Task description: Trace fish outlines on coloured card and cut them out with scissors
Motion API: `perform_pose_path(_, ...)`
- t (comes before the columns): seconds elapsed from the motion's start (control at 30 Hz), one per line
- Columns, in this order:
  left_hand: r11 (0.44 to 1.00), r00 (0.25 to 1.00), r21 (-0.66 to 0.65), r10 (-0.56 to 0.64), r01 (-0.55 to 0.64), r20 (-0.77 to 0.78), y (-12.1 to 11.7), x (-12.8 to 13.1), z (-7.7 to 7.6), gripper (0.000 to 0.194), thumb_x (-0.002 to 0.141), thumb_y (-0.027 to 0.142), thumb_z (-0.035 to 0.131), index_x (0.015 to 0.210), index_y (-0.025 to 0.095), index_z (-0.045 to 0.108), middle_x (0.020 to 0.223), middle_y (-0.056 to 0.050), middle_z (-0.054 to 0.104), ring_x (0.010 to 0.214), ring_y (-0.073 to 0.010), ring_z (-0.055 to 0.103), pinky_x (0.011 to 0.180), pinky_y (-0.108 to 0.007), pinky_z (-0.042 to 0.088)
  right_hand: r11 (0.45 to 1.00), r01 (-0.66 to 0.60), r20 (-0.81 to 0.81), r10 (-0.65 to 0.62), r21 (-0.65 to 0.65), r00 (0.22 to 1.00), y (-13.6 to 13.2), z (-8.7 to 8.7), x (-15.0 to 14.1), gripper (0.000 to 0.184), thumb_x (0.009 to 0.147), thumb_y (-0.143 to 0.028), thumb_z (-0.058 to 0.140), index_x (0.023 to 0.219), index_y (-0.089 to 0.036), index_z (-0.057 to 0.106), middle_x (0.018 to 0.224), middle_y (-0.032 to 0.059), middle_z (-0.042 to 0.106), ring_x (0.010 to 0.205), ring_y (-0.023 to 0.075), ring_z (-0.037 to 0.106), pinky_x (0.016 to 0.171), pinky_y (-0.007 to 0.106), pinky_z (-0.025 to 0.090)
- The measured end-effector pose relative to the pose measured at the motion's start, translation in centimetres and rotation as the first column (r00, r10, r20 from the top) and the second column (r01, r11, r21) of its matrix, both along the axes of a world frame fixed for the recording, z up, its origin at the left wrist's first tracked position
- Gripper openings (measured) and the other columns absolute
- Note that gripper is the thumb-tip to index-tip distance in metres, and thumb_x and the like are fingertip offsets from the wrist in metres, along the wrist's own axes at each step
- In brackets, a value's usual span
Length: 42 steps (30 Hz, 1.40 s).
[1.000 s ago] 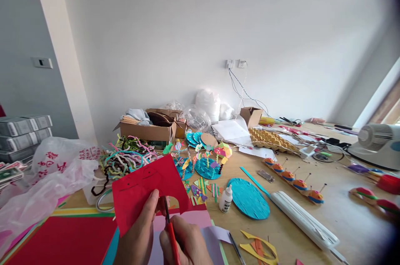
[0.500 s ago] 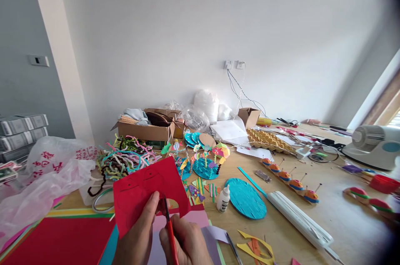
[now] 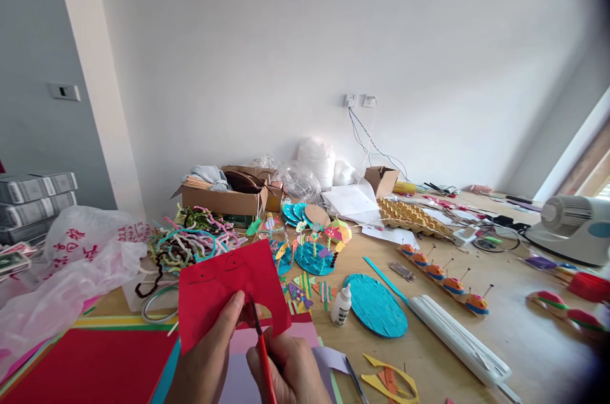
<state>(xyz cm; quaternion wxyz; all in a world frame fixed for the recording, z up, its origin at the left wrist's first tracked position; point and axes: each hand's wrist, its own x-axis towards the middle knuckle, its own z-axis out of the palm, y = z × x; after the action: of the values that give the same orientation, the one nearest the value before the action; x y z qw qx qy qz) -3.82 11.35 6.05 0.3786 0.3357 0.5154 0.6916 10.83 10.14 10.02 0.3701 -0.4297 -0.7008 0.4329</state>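
Observation:
My left hand [image 3: 212,340] pinches a sheet of red paper [image 3: 210,302] by its lower part, thumb on top. Dark pencil-like outlines are drawn across the sheet, and a curved notch is cut into its right side. In my right hand [image 3: 290,366] is a pair of scissors [image 3: 263,353] with red handles. The blades reach the paper just right of my left thumb; their tips are partly hidden by the sheet and fingers. Below both hands lie sheets of lilac paper [image 3: 248,366].
Red paper [image 3: 95,366] lies at the left. Right of my hands stand a white glue bottle [image 3: 340,307], a blue-painted disc [image 3: 376,305] and a white power strip [image 3: 460,337]. Yellow paper scraps [image 3: 393,382] and a pen [image 3: 355,378] lie near the front. Pipe cleaners [image 3: 195,235] heap up behind.
The red paper is tilted slightly differently, and the scissors have shifted a little with my right hand. The whole view has moved slightly.

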Motion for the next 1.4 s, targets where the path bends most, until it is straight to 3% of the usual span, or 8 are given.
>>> perform_pose_path(0.13, 1.000, 0.997, 0.015, -0.007, 0.006, 0.082, -0.1, 0.6, 1.4, 0.030, 0.056, 0.036, 0.078, 0.081, 0.019, 0.073, 0.084, -0.003, 0.075, 0.089, -0.0310, 0.068, 0.078, -0.036, 0.057, 0.999, 0.033, 0.043, -0.035, 0.029, 0.998, 0.0, 0.2, 0.2, 0.032, 0.075, -0.034, 0.046, 0.054, -0.019, 0.029, 0.050, -0.0062, 0.022, 0.051, 0.0079, 0.024, 0.045, 0.023, 0.016)
perform_pose_path(0.27, 0.996, 0.999, 0.085, 0.013, -0.017, 0.045, -0.3, 0.4, 1.5, 0.027, 0.054, 0.032, 0.080, 0.077, 0.020, 0.073, 0.082, -0.002, 0.075, 0.089, -0.0304, 0.068, 0.081, -0.037, 0.056, 1.000, -0.019, 0.057, 0.018, 0.022, 0.998, 0.4, 0.2, 0.3, 0.032, 0.073, -0.035, 0.045, 0.051, -0.020, 0.027, 0.048, -0.0059, 0.022, 0.049, 0.0077, 0.023, 0.044, 0.023, 0.015)
perform_pose_path(0.6, 0.966, 0.963, 0.020, -0.258, 0.257, 0.081, -1.0, 1.2, 4.7, 0.026, 0.068, 0.040, 0.072, 0.072, 0.014, 0.072, 0.074, -0.007, 0.074, 0.078, -0.0286, 0.069, 0.076, -0.038, 0.055, 0.990, -0.126, 0.053, 0.123, 0.065, 0.991, 1.1, 0.8, 0.8, 0.025, 0.071, -0.033, 0.043, 0.054, -0.020, 0.030, 0.050, -0.0052, 0.026, 0.049, 0.0077, 0.025, 0.043, 0.022, 0.017)
perform_pose_path(0.9, 0.951, 0.951, 0.032, -0.307, 0.306, 0.043, -1.0, 0.9, 4.2, 0.024, 0.070, 0.041, 0.072, 0.073, 0.017, 0.072, 0.074, -0.004, 0.073, 0.074, -0.0238, 0.068, 0.075, -0.033, 0.055, 0.991, -0.135, -0.003, 0.135, 0.006, 0.991, 0.8, 0.9, 0.9, 0.022, 0.073, -0.021, 0.044, 0.057, -0.020, 0.030, 0.052, -0.0063, 0.025, 0.049, 0.0073, 0.023, 0.043, 0.021, 0.018)
perform_pose_path(1.13, 0.951, 0.947, -0.018, -0.307, 0.310, 0.095, -0.7, 0.4, 3.4, 0.024, 0.067, 0.042, 0.073, 0.070, 0.018, 0.073, 0.071, -0.003, 0.073, 0.076, -0.0248, 0.068, 0.076, -0.033, 0.055, 0.985, -0.163, -0.026, 0.165, 0.049, 0.986, 1.1, 0.8, 1.1, 0.019, 0.072, -0.022, 0.043, 0.057, -0.020, 0.030, 0.053, -0.0058, 0.027, 0.049, 0.0072, 0.025, 0.043, 0.020, 0.018)
perform_pose_path(1.4, 0.941, 0.942, -0.051, -0.332, 0.335, 0.046, -0.7, 0.1, 3.0, 0.030, 0.069, 0.045, 0.070, 0.072, 0.015, 0.075, 0.075, -0.007, 0.074, 0.080, -0.0282, 0.068, 0.081, -0.037, 0.054, 0.985, -0.159, -0.016, 0.161, 0.071, 0.987, 1.1, 0.7, 1.1, 0.017, 0.071, -0.024, 0.043, 0.058, -0.020, 0.031, 0.053, -0.0054, 0.029, 0.049, 0.0072, 0.027, 0.043, 0.020, 0.019)
